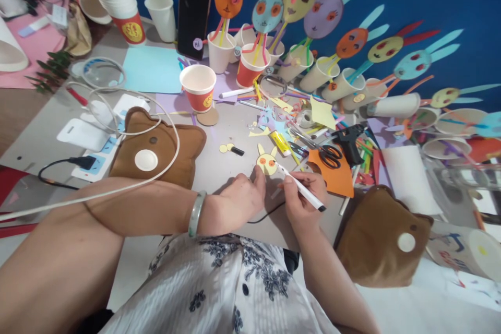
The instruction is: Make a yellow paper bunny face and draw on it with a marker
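A small yellow paper rabbit head (269, 170) with two ears and orange eyes is at the middle of the table. My left hand (240, 201) is closed at its lower left edge, a fingertip pressing against the paper. In my right hand (307, 195) is a white marker (306, 193), uncapped, its tip at the right side of the rabbit head. A black marker cap (237, 151) lies up and to the left, beside small yellow paper discs (223, 148). Right of the head are a yellow glue stick (281, 143) and black-handled scissors (330, 156).
Paper cups with rabbit-head figures (252, 57) line the blue wall. A black glue gun (349, 143) lies on orange paper (338, 175). Brown pouches (156, 141) flank my arms. A white cable (178, 141) loops over the left pouch near a power strip (96, 162). Paper scraps lie behind.
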{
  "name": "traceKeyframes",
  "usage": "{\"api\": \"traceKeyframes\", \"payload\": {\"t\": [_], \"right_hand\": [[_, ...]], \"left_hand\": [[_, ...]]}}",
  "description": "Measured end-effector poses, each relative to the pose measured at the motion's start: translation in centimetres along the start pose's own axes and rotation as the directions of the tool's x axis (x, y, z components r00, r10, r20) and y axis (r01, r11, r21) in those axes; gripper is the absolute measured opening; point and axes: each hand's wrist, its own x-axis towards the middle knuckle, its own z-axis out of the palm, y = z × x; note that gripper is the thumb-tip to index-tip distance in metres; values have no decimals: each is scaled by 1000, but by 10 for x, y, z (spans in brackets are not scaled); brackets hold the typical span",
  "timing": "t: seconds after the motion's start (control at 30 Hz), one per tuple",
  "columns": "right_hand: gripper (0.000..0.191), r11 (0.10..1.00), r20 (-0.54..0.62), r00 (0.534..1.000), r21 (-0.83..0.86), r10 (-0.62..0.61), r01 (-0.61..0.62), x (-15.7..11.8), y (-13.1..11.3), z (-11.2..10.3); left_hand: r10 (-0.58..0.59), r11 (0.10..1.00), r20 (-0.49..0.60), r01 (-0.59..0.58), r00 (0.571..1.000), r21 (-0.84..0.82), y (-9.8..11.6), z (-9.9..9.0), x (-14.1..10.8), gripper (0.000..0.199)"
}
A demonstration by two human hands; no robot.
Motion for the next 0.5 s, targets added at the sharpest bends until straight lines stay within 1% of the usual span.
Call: {"api": "traceKeyframes", "payload": {"t": [0.1, 0.3, 0.43, 0.5], "right_hand": [[17, 1000, 9, 1000, 11, -12, 12, 1, 1, 0], [14, 998, 26, 998, -24, -54, 55, 2, -1, -3], [13, 995, 19, 995, -42, -93, 94, 3, -2, -3], [15, 995, 10, 996, -43, -91, 92, 2, 0, -3]], "left_hand": [[-9, 1000, 3, 9, 1000, -13, 0, -1, 0, 60], [-28, 996, -65, 22, 998, -91, -1, 0, -3, 59], [-32, 996, -71, 26, 997, -88, 0, 2, -2, 55], [-35, 996, -65, 30, 997, -82, 0, 1, -1, 55]]}}
